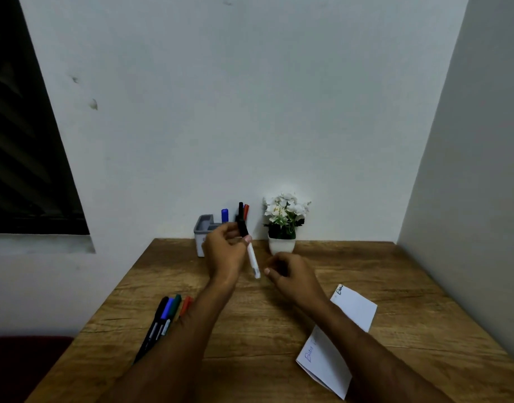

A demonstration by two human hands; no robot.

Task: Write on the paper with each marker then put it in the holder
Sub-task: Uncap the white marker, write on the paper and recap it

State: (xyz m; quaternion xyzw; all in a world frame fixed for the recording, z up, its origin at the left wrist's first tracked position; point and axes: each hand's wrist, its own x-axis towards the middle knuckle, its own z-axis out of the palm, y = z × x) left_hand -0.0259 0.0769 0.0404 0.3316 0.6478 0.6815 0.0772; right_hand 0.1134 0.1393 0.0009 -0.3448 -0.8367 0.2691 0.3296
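**Marker held up over the desk**

I see my left hand (225, 251) raised, fingers pinching a black-capped white marker (250, 248) — cap up, barrel slanting down toward my right hand (290, 274), which hovers loosely curled, holding nothing. Holder (203, 231) just behind; paper (337, 344) lies under my right forearm.

Grey holder (202, 228); white, black-capped marker (252, 258); wood-grain table (395, 286); white paper (354, 312); white flowers (284, 207).
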